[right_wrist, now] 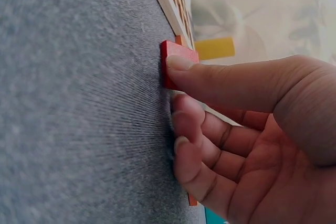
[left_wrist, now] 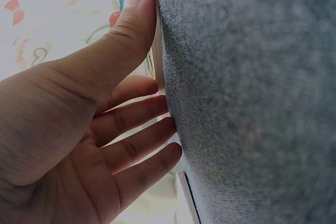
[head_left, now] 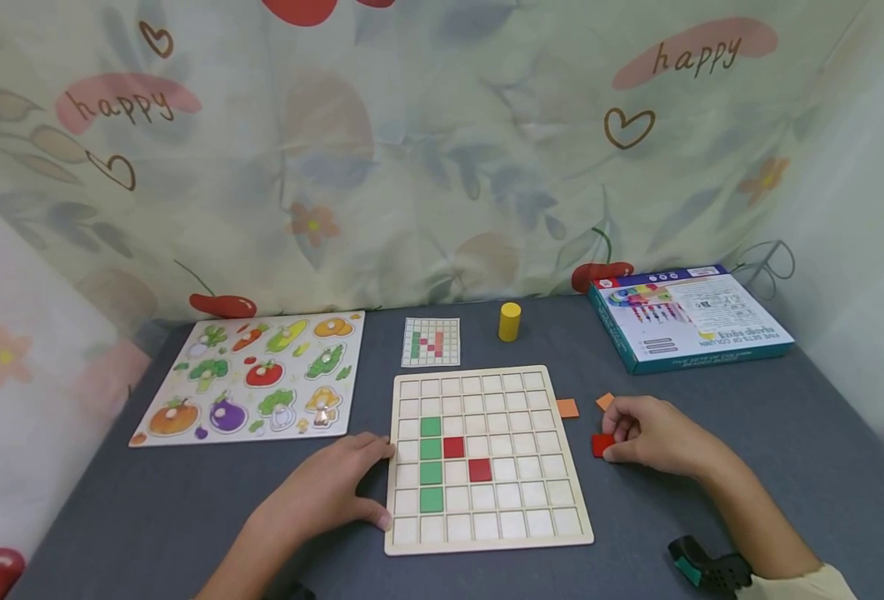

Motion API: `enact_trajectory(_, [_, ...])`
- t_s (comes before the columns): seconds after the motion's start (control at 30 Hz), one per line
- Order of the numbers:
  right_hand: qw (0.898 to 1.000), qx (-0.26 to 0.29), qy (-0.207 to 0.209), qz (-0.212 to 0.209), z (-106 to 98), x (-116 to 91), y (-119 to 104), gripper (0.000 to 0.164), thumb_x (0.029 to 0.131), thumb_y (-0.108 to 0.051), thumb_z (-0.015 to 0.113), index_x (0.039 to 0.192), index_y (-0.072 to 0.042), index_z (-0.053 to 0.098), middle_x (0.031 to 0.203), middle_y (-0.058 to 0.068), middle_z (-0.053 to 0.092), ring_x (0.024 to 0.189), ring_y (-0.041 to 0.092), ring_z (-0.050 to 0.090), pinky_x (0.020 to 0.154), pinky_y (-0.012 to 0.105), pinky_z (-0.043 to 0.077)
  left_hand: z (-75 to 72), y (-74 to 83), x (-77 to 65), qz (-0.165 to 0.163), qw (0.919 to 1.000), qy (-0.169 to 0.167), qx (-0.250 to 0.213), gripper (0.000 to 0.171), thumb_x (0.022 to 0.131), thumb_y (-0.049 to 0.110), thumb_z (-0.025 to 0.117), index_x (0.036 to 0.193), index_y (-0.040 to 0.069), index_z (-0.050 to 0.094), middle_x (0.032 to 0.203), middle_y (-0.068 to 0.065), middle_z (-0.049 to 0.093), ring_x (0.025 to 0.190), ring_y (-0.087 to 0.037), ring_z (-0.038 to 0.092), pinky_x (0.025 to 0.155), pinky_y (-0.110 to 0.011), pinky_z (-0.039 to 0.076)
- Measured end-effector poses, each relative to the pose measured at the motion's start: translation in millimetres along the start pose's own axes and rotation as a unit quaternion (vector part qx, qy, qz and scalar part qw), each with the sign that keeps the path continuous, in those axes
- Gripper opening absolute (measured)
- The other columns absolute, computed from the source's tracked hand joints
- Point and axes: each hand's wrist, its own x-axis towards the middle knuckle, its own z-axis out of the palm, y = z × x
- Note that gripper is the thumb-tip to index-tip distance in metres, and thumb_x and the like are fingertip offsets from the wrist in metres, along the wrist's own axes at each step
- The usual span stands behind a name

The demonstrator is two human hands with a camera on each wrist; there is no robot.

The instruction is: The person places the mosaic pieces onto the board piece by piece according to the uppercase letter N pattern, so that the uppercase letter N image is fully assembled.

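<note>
A wooden grid board (head_left: 512, 500) lies on the table, with several green tiles (head_left: 431, 450) in one column and two red tiles (head_left: 453, 447) beside it. At the board's left edge rests my left hand (head_left: 332, 487), its thumb and extended fingertips right at the rim. My right hand (head_left: 655, 435) is to the right of the board, fingers curled. It pinches a loose red square tile (right_wrist: 181, 51) low at the tabletop, the thumb on its face. Two orange tiles lie close by: one (head_left: 567, 408) beside the board's right edge, another (head_left: 604, 402) partly behind my right fingers.
Behind the board are a small pattern card (head_left: 430, 342) and a yellow cylinder (head_left: 510, 322). A vegetable picture board (head_left: 250, 379) lies at left, a flat teal-edged box (head_left: 689, 321) at back right. A patterned cloth (head_left: 412, 167) hangs along the table's back edge.
</note>
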Motion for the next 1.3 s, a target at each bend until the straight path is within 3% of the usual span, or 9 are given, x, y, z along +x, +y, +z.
enact_trajectory(0.47, [0.997,0.067,-0.034,-0.018,1,0,-7,0.012,0.09,-0.011,0.075,0.089,-0.004,0.066,0.078,0.003,0.064,0.069,0.021,0.063,0.061,0.031,0.057,-2.2,-0.5,-0.9,-0.002,1.0,0.002,-0.006,0.082,0.065,0.053,0.088,0.129,0.008,0.064,0.129,-0.009,0.061,0.117,-0.024,0.057,0.1,-0.047,0.047])
enact_trajectory(0.8, [0.996,0.054,-0.043,-0.057,13,2,-25,0.01,0.09,-0.015,0.076,0.088,-0.009,0.067,0.074,-0.002,0.06,0.065,0.016,0.054,0.057,0.027,0.044,-0.2,-0.7,0.0,0.002,1.0,0.003,-0.008,0.082,0.066,0.055,0.087,0.13,0.008,0.063,0.129,-0.008,0.061,0.117,-0.024,0.057,0.1,-0.047,0.047])
enact_trajectory(1.3, [0.993,0.051,-0.063,-0.083,37,11,-56,0.009,0.089,-0.012,0.075,0.085,-0.012,0.068,0.073,-0.004,0.062,0.068,0.016,0.055,0.06,0.027,0.047,-0.8,-0.1,0.8,-0.007,0.9999,-0.004,-0.008,0.083,0.066,0.055,0.087,0.13,0.009,0.063,0.129,-0.008,0.061,0.117,-0.023,0.056,0.101,-0.047,0.047])
